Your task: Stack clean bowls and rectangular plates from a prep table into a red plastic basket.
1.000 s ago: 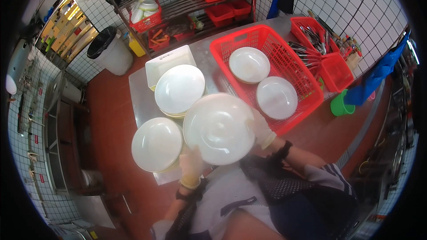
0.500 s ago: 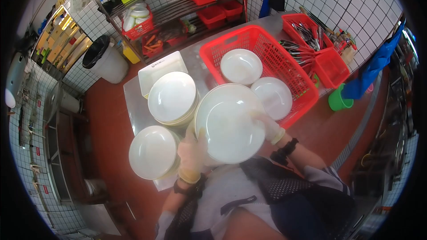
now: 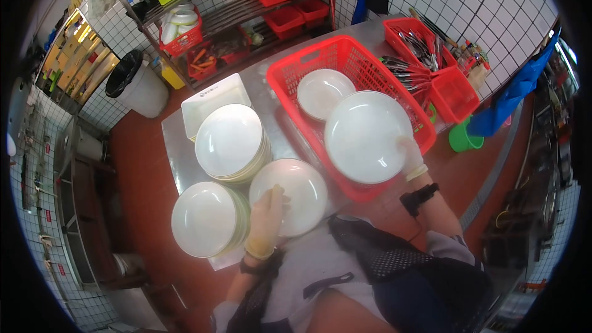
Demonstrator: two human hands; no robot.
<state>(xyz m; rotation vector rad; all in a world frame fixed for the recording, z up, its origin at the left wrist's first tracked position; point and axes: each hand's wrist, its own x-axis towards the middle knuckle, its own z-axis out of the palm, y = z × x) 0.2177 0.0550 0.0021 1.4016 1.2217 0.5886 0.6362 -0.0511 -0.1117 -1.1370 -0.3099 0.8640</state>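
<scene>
My right hand (image 3: 408,155), in a pale glove, grips the right rim of a large white plate (image 3: 367,139) held over the near part of a red plastic basket (image 3: 296,108). Inside the basket a smaller white plate (image 3: 325,94) lies partly covered by the held one. My left hand (image 3: 266,219), also gloved, has its fingers stretched out over the left part of another white plate (image 3: 305,194) near the table's front edge. Beside it stand two stacks of white plates, a front stack (image 3: 203,219) and a taller back stack (image 3: 228,140).
A white rectangular tray (image 3: 216,102) is behind the stacks on the metal table (image 3: 176,142). Red bins of cutlery (image 3: 422,46) stand at the back right. A shelf rack (image 3: 216,15) is behind the table, with a bin (image 3: 142,89) on the floor to its left.
My right hand has moved right with a plate, over the basket. My left hand has parted from it and moved slightly down, and another plate now shows under its fingers.
</scene>
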